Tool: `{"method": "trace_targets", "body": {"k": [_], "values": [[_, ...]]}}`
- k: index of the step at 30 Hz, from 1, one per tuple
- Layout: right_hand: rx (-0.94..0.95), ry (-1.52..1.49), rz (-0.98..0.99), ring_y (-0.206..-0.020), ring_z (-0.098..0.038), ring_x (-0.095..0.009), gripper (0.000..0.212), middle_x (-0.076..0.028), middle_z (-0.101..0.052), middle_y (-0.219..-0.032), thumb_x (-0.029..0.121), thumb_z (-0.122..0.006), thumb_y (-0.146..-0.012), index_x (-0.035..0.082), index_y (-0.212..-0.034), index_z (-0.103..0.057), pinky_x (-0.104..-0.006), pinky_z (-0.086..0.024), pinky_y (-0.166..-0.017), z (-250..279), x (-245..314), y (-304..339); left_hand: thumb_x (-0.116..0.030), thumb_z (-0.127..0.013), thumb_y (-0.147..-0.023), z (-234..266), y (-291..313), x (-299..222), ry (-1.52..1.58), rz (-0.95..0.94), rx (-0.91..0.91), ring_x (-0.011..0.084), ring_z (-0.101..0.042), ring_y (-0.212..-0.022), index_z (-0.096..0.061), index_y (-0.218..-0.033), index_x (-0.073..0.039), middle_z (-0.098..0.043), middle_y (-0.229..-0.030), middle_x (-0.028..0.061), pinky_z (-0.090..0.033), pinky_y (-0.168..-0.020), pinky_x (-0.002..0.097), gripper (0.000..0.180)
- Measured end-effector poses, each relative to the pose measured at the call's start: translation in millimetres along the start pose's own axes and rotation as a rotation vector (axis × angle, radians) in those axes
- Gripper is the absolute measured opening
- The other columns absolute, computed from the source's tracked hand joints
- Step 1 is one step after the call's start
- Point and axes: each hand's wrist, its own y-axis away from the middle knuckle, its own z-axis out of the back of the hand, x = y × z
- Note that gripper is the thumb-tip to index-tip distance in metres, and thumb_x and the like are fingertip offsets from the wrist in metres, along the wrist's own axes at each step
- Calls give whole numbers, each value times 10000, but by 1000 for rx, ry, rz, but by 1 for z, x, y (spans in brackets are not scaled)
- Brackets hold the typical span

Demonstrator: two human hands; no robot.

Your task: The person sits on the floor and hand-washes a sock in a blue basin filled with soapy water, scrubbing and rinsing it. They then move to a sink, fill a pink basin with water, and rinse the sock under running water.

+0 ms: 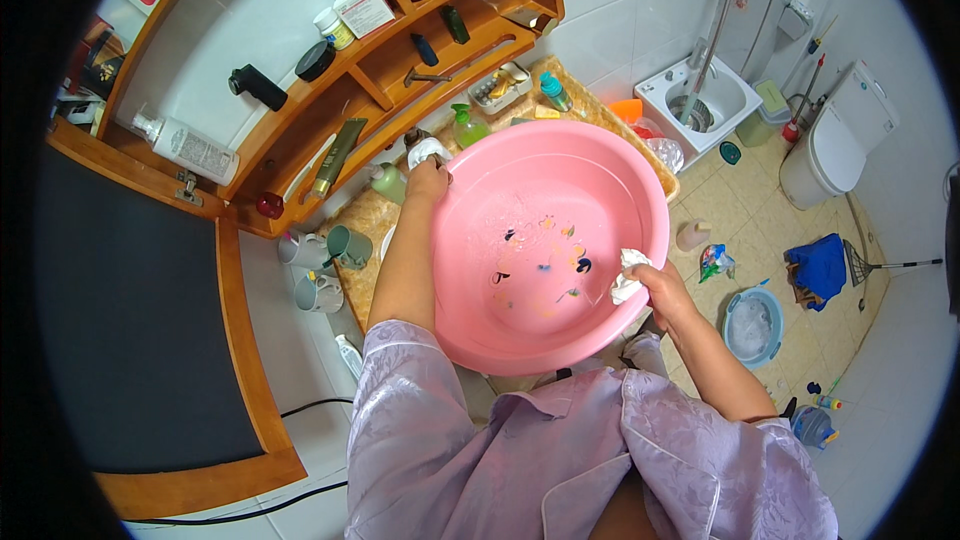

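A large pink plastic basin (555, 175) is tilted toward me above the counter's near edge. Small coloured pictures show on its inner bottom, which looks wet. My left hand (428, 183) is closed on the rim at the left; its fingers are partly hidden. Just beyond that hand is something white (427, 150), too covered to name. At the right rim, my right hand (664, 292) pinches a crumpled white cloth or tissue (628, 277) against the basin's inside wall, its lower fingers hidden behind the rim.
A marbled counter (360, 220) holds pump bottles, mugs and a soap dish (500, 88). An open wooden cabinet (380, 70) with toiletries stands at the left. To the right are a small white sink (740, 100), a toilet (840, 140) and a blue bucket of sudsy water (752, 328) on the floor.
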Motion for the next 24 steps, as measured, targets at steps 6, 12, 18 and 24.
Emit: {"method": "trace_targets", "body": {"k": [6,12,18,24], "values": [[10,-5,5,-796,-587,-191,447,-105,-586,-909,103,-576,-695,-26,-1114,-488,-306,-468,-729,-6,0,-2,-259,-502,-829,0,-5,21,-15,-4,-30,340,-565,-994,-577,-1067,-18,-597,-1048,211,-430,-875,407,347],[16,-2,-5,-788,-587,-188,433,-101,-585,-897,99,-573,-701,-29,-1106,-487,-304,-466,-722,-4,4,0,-251,-500,-823,-1,-2,12,13,-12,-10,348,-559,-1002,-575,-1079,-17,-590,-1060,216,-429,-880,407,355],[34,-8,0,-770,-586,-181,395,-93,-585,-866,103,-570,-709,-33,-1073,-502,-299,-464,-707,-3,3,-3,-239,-493,-815,1,-1,11,38,-32,-32,348,-564,-978,-596,-1018,-6,-605,-1019,212,-430,-867,412,326],[14,3,-21,-774,-587,-187,406,-99,-586,-866,102,-579,-705,-34,-1079,-500,-304,-463,-711,-3,3,-3,-235,-506,-813,6,5,2,89,-11,-5,344,-570,-971,-605,-1019,-18,-613,-1007,204,-433,-864,410,316]]}}
